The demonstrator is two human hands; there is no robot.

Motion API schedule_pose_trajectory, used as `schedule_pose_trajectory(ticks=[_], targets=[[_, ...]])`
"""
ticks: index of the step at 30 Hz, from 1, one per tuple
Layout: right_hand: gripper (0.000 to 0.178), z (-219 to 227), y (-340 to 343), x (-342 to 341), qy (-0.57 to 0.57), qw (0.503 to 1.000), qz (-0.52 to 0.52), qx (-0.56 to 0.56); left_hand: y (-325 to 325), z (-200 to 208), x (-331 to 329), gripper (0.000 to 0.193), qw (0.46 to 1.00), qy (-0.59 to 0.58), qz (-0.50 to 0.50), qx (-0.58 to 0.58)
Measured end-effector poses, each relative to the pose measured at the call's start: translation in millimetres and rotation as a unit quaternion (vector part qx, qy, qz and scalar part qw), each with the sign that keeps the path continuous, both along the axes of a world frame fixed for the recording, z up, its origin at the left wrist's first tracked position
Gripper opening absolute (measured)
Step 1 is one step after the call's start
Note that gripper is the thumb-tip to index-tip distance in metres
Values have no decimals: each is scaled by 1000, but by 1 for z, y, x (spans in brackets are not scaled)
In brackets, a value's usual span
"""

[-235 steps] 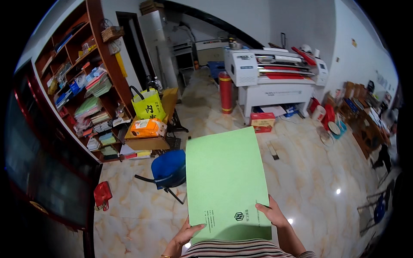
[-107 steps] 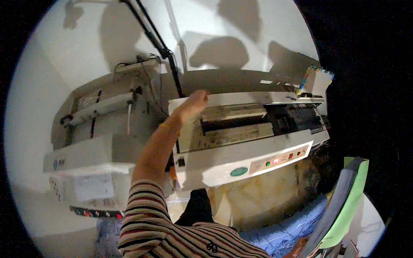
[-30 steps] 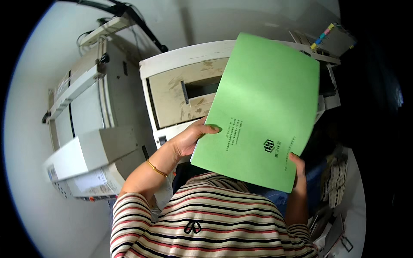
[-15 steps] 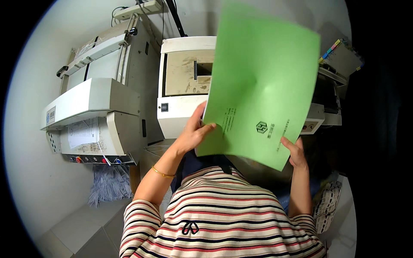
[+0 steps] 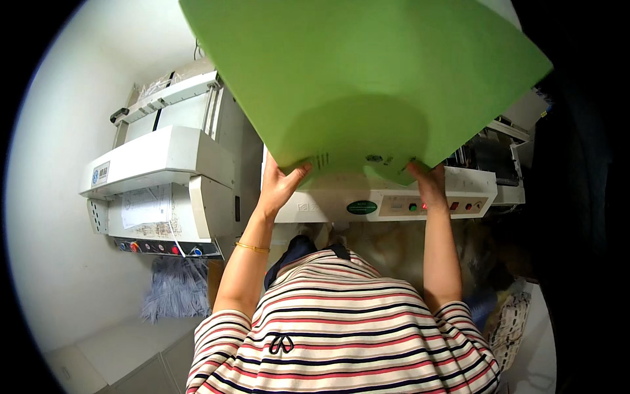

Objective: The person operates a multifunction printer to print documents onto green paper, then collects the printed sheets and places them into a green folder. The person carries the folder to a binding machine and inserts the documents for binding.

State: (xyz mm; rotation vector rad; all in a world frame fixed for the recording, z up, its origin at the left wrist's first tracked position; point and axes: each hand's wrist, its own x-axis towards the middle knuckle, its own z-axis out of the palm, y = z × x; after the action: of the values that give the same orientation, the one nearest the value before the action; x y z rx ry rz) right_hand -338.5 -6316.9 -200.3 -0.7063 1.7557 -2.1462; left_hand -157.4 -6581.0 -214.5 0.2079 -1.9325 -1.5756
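Both my hands hold up a large green sheet, like a soft cover, with small dark print along its near edge. My left hand grips its near left part, the thumb on top and the other fingers hidden underneath. At the near right, my right hand pinches the sheet the same way. The sheet is raised and curves between my hands. It hides most of the white machine behind it, whose front panel with coloured buttons shows just below the sheet. Whether more pages lie under the green sheet, I cannot tell.
On the left stands another white machine with papers in its front opening and knobs along its lower edge. Beneath it hang shredded paper strips. Dark machine parts are at the right, and a patterned cloth lies lower right.
The green sheet has moved forward and up, tilting and covering more of the view. Both hands have gone forward with it, still gripping. The white machine's front panel has come into sight.
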Motion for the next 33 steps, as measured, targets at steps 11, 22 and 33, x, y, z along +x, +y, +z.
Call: schedule_pose_trajectory(ticks=[11, 22, 33], targets=[[32, 11, -23, -11, 134, 987, -79, 47, -2, 20, -20, 35, 998, 32, 49, 29], [38, 3, -19, 4, 52, 994, -91, 38, -14, 33, -15, 25, 996, -65, 24, 50], [43, 5, -18, -1, 58, 996, -59, 32, -18, 26, -24, 33, 995, -29, 94, -26]])
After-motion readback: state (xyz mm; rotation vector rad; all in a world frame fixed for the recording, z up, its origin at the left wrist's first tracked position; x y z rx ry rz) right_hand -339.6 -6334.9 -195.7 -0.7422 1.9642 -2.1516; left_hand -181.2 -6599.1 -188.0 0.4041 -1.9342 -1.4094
